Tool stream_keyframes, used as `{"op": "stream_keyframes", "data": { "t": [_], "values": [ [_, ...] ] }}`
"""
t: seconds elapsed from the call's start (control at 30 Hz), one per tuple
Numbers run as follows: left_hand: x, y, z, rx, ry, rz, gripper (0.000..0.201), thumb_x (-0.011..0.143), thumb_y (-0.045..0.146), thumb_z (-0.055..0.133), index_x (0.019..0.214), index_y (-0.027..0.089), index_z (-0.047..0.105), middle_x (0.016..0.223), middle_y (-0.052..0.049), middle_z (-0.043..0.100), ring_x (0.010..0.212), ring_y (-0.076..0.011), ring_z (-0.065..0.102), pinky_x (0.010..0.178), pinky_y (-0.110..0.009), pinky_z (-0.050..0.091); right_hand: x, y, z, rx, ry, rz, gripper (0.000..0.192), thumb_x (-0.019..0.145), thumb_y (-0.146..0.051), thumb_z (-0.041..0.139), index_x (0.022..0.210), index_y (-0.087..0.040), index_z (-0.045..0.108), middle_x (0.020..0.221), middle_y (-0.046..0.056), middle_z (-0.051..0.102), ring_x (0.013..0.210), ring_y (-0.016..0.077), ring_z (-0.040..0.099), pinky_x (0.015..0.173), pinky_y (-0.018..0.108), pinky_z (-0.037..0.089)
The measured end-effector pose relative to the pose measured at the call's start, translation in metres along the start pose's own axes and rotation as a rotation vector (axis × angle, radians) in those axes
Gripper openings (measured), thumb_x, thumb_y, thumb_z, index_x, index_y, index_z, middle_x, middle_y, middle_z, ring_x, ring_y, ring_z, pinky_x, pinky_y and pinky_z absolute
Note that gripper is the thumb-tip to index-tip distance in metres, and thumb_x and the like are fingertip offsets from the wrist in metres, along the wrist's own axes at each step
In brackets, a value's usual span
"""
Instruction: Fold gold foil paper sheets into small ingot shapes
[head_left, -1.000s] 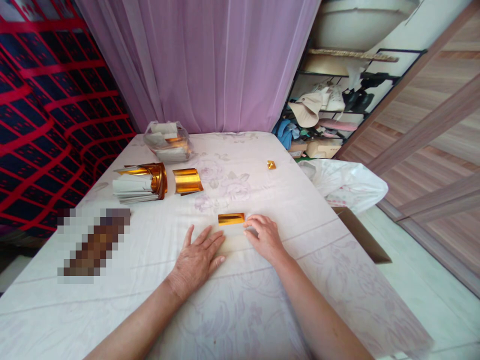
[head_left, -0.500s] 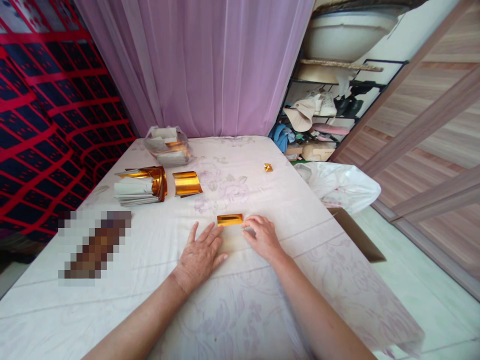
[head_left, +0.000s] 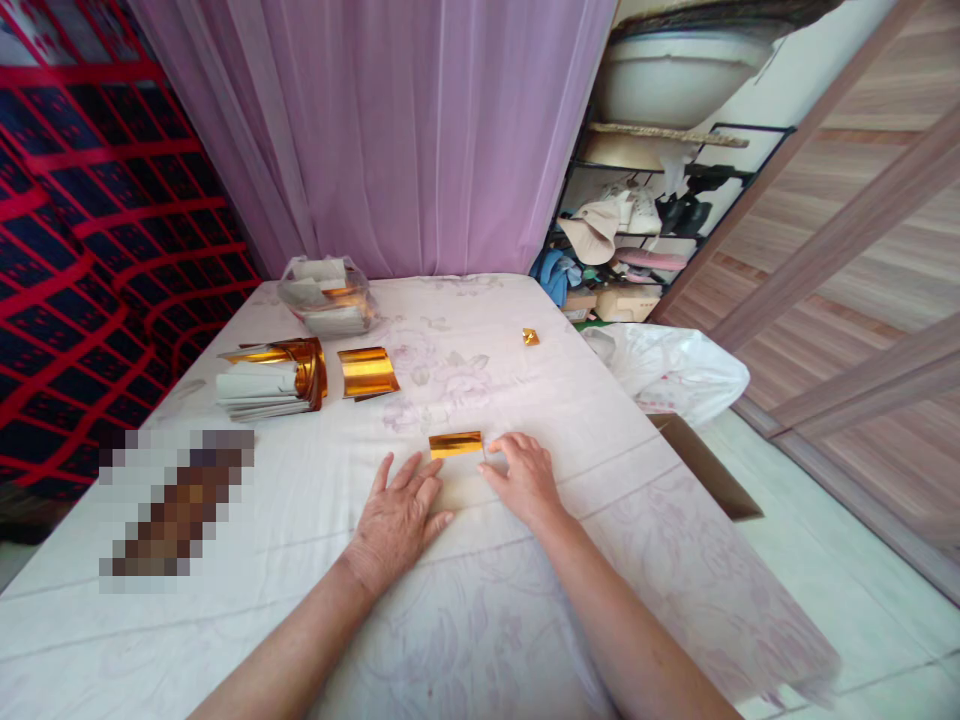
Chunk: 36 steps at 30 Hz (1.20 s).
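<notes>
A folded strip of gold foil paper (head_left: 455, 444) lies on the cloth-covered table in front of both hands. My left hand (head_left: 397, 510) rests flat on the cloth with its fingers spread, its fingertips at the strip's lower left edge. At the right end of the strip is my right hand (head_left: 525, 478), fingers curved, with a small gap between thumb and index fingertips. Nothing plainly sits in its grasp. A small folded gold piece (head_left: 530, 337) lies farther back on the right. Flat gold foil sheets (head_left: 368, 373) lie to the left.
A thick stack of gold and white paper (head_left: 274, 380) stands left of the sheets, with a clear plastic bag of paper (head_left: 328, 295) behind it. A pixelated patch (head_left: 176, 505) covers something at left. Beyond the table's right edge are a white plastic bag (head_left: 675, 365) and a loaded shelf rack (head_left: 637, 235).
The view has shifted slightly, moving the scene a little left. My right hand's thumb and index fingertips are a bit farther apart. My left hand stays beside the strip.
</notes>
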<state>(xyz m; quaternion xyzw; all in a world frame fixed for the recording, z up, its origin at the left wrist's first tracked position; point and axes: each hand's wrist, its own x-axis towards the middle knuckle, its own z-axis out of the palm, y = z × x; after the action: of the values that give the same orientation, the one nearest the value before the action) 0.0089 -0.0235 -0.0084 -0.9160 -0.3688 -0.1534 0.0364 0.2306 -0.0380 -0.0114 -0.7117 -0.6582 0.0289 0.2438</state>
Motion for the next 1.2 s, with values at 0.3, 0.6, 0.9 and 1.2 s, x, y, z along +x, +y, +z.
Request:
{"op": "stream_keyframes", "data": {
  "t": [0.3,0.6,0.9,1.2],
  "values": [
    [-0.001,-0.0027,0.0048,-0.04,0.044,0.002,0.032,0.094,0.046,0.047,0.103,0.02,0.064,0.135,-0.01,0.06,0.132,-0.0314,0.047,0.113,-0.056,0.026,0.0024,0.0109,0.0051,0.122,0.069,-0.1,0.019,0.082,-0.025,0.064,0.101,-0.025,0.067,0.102,0.004,0.068,0.098,0.0218,0.059,0.085,0.035,0.039],
    [-0.002,-0.0033,0.0042,-0.024,0.061,0.038,0.031,0.093,0.04,0.051,0.11,0.016,0.061,0.141,-0.016,0.053,0.133,-0.0333,0.045,0.109,-0.057,0.032,0.0018,0.0095,0.0069,0.123,0.085,-0.146,0.017,0.081,-0.025,0.067,0.098,-0.025,0.068,0.102,0.005,0.067,0.097,0.022,0.057,0.085,0.036,0.039],
    [-0.0024,-0.0052,0.0056,-0.072,0.07,0.034,0.047,0.092,0.038,0.052,0.134,0.016,0.049,0.14,-0.015,0.054,0.132,-0.0311,0.046,0.112,-0.056,0.029,0.0006,0.0075,0.0044,0.118,0.093,-0.172,0.018,0.081,-0.023,0.066,0.1,-0.024,0.066,0.105,0.004,0.067,0.099,0.0215,0.058,0.085,0.036,0.038],
    [0.0006,-0.0051,0.0027,-0.118,0.01,-0.006,0.052,0.09,0.038,0.053,0.138,0.018,0.047,0.137,-0.013,0.056,0.128,-0.0302,0.049,0.112,-0.055,0.029,0.0001,0.0039,-0.002,0.068,0.098,-0.245,0.016,0.084,-0.02,0.063,0.1,-0.024,0.064,0.107,0.005,0.066,0.101,0.0218,0.057,0.086,0.037,0.037]
  ]
}}
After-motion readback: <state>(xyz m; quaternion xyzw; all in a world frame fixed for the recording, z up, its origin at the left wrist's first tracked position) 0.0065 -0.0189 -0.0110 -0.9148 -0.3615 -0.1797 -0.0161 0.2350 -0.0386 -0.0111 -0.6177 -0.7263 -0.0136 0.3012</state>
